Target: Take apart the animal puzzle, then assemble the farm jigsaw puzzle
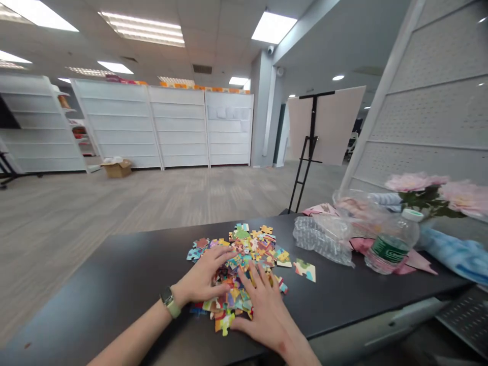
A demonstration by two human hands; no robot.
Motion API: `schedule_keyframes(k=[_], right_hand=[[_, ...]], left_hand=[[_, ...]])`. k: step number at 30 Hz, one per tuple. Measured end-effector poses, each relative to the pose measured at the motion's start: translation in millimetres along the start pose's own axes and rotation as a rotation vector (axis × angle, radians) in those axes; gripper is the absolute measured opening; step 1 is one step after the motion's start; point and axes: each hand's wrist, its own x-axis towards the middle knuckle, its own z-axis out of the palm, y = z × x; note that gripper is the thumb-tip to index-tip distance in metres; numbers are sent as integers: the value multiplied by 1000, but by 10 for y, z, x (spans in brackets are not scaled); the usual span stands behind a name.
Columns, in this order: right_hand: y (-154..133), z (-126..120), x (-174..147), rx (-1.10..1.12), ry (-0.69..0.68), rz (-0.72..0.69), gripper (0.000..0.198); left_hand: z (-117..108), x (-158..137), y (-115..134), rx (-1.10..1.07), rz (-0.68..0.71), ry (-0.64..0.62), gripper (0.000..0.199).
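Note:
A heap of colourful jigsaw puzzle pieces point(238, 297) lies on the black table point(145, 264). My left hand point(208, 274), with a watch point(170, 302) on its wrist, rests on the left side of the heap, fingers stretched out and thumb apart. On the near right side lies my right hand point(263, 307), palm down with its fingers spread over the pieces. Neither hand grips a piece that I can see; what is under the palms is hidden. One corner-shaped jigsaw piece point(305, 270) sits apart, to the right of the heap.
To the right stand a water bottle point(394, 244) with a green label, bubble wrap point(322, 239) and pink flowers point(463, 195). A blue-and-white cloth point(455, 251) lies at the far right. Beyond the table are an easel point(310, 137), a cardboard box point(116, 168) and white shelving panels point(179, 127).

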Motion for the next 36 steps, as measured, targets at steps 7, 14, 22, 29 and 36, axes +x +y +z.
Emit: schedule_keyframes(k=[7, 14, 22, 29, 36], right_hand=[[-5, -2, -54, -13, 163, -95, 60], [358, -56, -99, 23, 422, -154, 31], [439, -416, 431, 231, 640, -12, 18], [105, -279, 937, 97, 155, -254, 47], [1019, -564, 1546, -22, 140, 146, 44]], left_hand=[[81, -120, -99, 45, -25, -196, 121], [77, -112, -55, -26, -96, -126, 89], [96, -122, -85, -49, -102, -66, 88], [165, -133, -106, -50, -213, 49, 111], [145, -131, -92, 31, -220, 24, 67]])
